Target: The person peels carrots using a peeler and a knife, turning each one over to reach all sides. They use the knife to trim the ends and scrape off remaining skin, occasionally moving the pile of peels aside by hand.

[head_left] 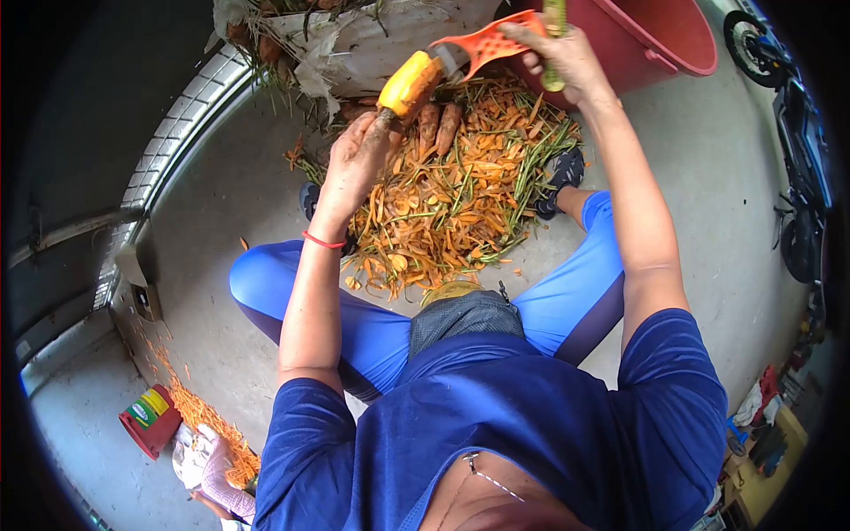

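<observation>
Gripping orange peeler (485, 46) w/ R hand (571, 66), part-peeled carrot (409, 84) w/ L hand (356, 155); prob. stiff, lightish, slick where peeled; best held by soiled end (387, 114).

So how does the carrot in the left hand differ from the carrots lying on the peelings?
The held carrot shows bright yellow-orange flesh over much of its surface; the heap carrots look dull brown. The held carrot is raised in the left hand, close to the orange peeler; the heap carrots lie on the peelings. Both show some brown skin.
</observation>
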Demonstrator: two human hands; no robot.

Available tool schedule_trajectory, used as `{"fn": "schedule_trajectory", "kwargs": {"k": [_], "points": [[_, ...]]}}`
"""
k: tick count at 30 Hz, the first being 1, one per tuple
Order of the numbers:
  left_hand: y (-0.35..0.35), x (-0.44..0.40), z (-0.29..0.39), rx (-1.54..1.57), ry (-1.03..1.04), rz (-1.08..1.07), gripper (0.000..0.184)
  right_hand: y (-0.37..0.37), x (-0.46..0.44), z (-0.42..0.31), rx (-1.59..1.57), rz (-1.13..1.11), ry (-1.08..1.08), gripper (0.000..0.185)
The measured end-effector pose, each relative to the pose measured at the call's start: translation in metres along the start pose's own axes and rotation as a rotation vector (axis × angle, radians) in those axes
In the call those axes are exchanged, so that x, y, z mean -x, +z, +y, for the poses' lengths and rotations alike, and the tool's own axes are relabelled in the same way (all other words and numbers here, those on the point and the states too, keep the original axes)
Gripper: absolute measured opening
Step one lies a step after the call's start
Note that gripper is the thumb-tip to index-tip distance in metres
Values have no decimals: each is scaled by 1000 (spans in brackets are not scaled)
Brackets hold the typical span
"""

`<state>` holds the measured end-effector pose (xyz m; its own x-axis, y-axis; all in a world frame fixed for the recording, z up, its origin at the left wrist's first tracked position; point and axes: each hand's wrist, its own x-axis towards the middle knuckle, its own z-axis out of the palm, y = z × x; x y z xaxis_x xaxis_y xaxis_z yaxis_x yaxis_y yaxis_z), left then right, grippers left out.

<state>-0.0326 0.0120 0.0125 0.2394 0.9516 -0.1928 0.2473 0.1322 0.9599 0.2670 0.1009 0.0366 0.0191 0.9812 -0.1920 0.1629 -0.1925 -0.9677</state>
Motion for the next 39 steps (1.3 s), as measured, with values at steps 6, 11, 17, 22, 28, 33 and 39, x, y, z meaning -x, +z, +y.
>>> {"fn": "schedule_trajectory", "kwargs": {"k": [6, 11, 17, 22, 28, 33, 39], "points": [[14, 5, 14, -351, 124, 87, 32, 30, 18, -15, -51, -184, -77, 24], [10, 3, 9, 589, -214, -138, 26, 41, 31, -11, -8, -239, -123, 26], [17, 4, 10, 561, -254, -151, 28, 42, 26, -6, 54, -200, -198, 29], [15, 6, 9, 503, -209, -185, 30, 12, 4, 10, 36, -147, -38, 24], [0, 11, 12, 532, -219, -91, 31, -49, -27, 21, 84, 119, -155, 28], [10, 4, 6, 457, -157, -94, 31, 26, 17, -19, -65, -113, -11, 26], [3, 10, 10, 501, -184, -137, 31, 35, 21, -16, -16, -165, -45, 25]]}}
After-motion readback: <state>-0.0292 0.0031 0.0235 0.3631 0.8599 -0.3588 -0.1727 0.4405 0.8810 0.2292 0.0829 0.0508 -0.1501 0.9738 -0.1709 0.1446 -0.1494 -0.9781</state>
